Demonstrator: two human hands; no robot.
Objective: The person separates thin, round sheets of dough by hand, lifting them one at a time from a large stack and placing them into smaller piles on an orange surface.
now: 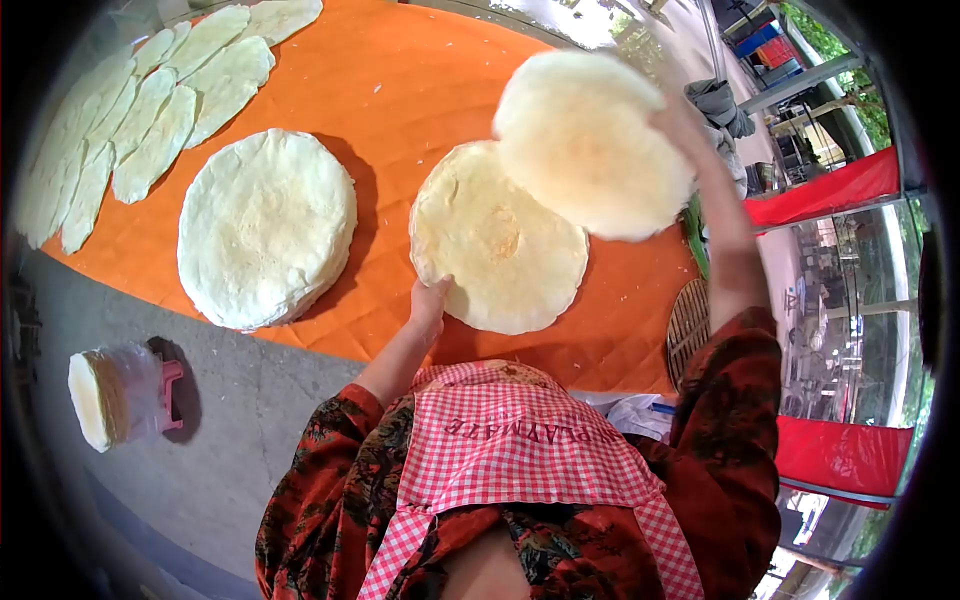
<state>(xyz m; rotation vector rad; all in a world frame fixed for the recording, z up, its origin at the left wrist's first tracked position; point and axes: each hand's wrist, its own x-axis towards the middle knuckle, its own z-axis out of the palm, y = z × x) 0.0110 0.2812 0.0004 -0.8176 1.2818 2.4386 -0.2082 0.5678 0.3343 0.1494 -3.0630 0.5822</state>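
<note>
My right hand (682, 125), smeared by motion, grips the right edge of a round, pale flatbread (590, 140). That flatbread is raised and overlaps the upper right of a browner round flatbread (500, 235) on the orange cloth. At this lower flatbread's left edge is my left hand (430, 303), its thumb on top and its other fingers mostly hidden below the rim. To the left stands a tall stack of whitish round flatbreads (265, 225).
Several thin oval sheets (150, 110) overlap at the table's far left on the orange cloth (400, 80). On the floor, a bagged stack of flatbreads (110, 395) sits by a pink stool (172, 393). A woven bamboo piece (688, 335) lies at the right edge.
</note>
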